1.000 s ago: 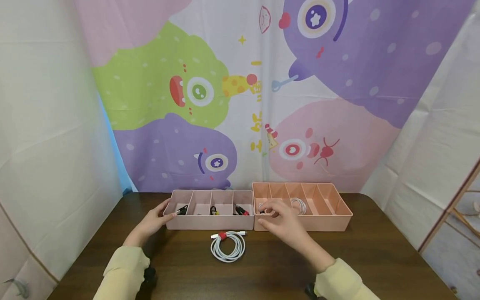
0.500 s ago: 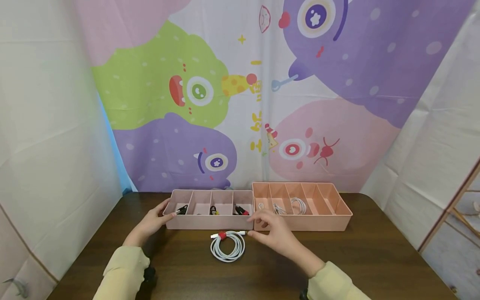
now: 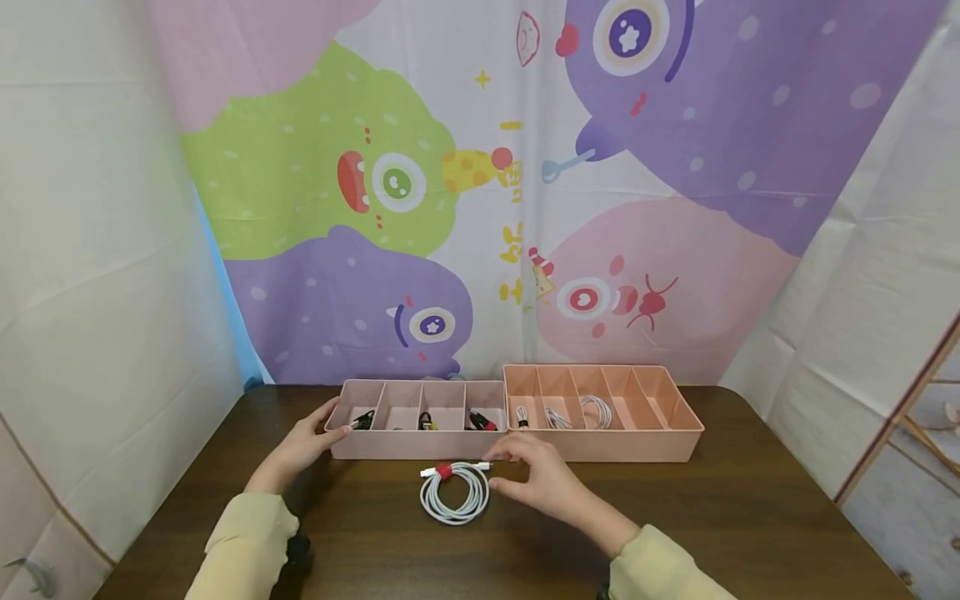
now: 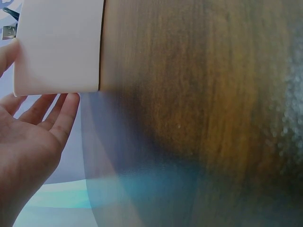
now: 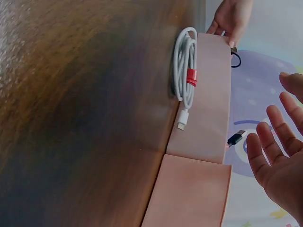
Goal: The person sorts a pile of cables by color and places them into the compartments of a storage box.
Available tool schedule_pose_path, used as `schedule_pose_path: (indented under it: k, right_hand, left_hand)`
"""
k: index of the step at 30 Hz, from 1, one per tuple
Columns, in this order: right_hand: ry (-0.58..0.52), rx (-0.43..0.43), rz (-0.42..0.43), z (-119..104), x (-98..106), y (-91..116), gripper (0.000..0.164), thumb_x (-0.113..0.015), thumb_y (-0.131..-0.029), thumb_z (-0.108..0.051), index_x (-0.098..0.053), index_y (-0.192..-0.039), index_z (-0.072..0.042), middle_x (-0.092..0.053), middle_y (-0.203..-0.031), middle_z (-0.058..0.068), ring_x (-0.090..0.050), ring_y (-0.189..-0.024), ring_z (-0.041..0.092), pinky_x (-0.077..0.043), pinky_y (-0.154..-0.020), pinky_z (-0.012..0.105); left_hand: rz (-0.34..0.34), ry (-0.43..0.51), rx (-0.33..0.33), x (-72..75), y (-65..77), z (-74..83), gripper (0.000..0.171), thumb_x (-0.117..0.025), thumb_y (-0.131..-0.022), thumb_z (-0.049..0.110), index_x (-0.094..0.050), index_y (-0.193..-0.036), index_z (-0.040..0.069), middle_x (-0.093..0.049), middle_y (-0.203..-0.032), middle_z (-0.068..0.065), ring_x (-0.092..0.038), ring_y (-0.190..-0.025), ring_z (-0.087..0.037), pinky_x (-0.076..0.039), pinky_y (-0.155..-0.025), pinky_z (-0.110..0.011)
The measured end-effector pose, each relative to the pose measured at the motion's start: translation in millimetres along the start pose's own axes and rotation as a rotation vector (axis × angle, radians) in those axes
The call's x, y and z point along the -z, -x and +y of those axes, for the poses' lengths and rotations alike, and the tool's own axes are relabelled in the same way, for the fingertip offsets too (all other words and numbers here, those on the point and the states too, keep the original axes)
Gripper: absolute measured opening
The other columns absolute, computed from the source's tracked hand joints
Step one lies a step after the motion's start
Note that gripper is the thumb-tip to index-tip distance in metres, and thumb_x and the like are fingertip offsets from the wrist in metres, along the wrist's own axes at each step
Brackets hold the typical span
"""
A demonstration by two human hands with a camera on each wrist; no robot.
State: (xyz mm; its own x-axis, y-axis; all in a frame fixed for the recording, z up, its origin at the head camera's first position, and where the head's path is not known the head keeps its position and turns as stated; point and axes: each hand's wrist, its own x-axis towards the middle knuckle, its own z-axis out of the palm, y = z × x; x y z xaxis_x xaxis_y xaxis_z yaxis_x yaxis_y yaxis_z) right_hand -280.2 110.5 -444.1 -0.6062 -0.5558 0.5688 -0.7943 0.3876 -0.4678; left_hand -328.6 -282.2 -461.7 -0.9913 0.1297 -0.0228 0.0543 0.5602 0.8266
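A coiled white charging cable [image 3: 429, 498] with a red tie [image 3: 444, 471] lies on the table before a pale pink divided storage box [image 3: 416, 446]. My left hand [image 3: 300, 450] holds that box at its left end, thumb over the rim and fingers against the end wall [image 4: 59, 47]. Just right of the cable hovers my right hand [image 3: 540, 475], thumb and fingers apart around the space by its white plug [image 3: 483, 467]. Nothing is in this hand; the right wrist view shows its fingers [image 5: 274, 151] spread.
An orange-pink divided box [image 3: 637, 447] adjoins on the right, with coiled white cables [image 3: 597, 412] in some compartments. Short black cables [image 3: 482, 420] lie in the pale pink box. Behind the brown table [image 3: 375, 550] hangs a cartoon curtain [image 3: 480, 250].
My right hand has moved left and down from over the orange-pink box to beside the coiled cable. A small bundled cable now shows in that box's leftmost compartment. The left hand stays put.
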Motion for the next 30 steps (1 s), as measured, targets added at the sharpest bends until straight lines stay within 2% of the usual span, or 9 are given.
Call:
schedule_pose_path:
  k: [6, 12, 19, 30]
  right_hand:
    - [0.014, 0.023, -0.027, 2.9, -5.7, 1.4, 0.031, -0.080, -0.072, -0.010, -0.067, -0.099, -0.013, -0.065, -0.096, -0.005, -0.057, -0.087, 0.009, -0.050, -0.078, 0.030]
    - [0.042, -0.009, -0.089, 6.0, -10.1, 3.9, 0.032, -0.081, -0.072, -0.012, -0.068, -0.101, -0.014, -0.065, -0.102, -0.006, -0.058, -0.095, 0.012, -0.049, -0.083, 0.028]
    - [0.083, -0.026, -0.171, 9.4, -13.5, 5.7, 0.031, -0.080, -0.074, -0.017, -0.069, -0.103, -0.016, -0.064, -0.105, -0.007, -0.056, -0.104, 0.013, -0.046, -0.090, 0.033]
    - [0.136, -0.066, -0.280, 12.9, -18.7, 10.0, 0.032, -0.077, -0.077, -0.023, -0.068, -0.107, -0.018, -0.061, -0.109, -0.007, -0.053, -0.106, 0.012, -0.045, -0.092, 0.033]
  left_hand:
    - [-0.004, 0.003, 0.001, -0.2, -0.7, -0.3, 0.076, -0.057, -0.094, 0.034, -0.015, -0.151, 0.004, -0.016, -0.152, -0.028, -0.025, -0.136, -0.048, -0.033, -0.104, -0.057]
    - [-0.008, 0.013, 0.004, -0.4, -0.6, -0.4, 0.076, -0.057, -0.094, 0.033, -0.014, -0.151, 0.004, -0.016, -0.152, -0.029, -0.024, -0.136, -0.048, -0.033, -0.104, -0.057]
    - [-0.005, 0.005, 0.002, -0.1, -0.2, 1.8, 0.077, -0.057, -0.094, 0.034, -0.015, -0.151, 0.004, -0.016, -0.152, -0.029, -0.026, -0.135, -0.047, -0.035, -0.103, -0.057]
    - [-0.018, -0.002, 0.007, -1.1, 1.3, 1.5, 0.078, -0.056, -0.094, 0.036, -0.014, -0.151, 0.005, -0.013, -0.153, -0.028, -0.021, -0.136, -0.049, -0.033, -0.104, -0.058]
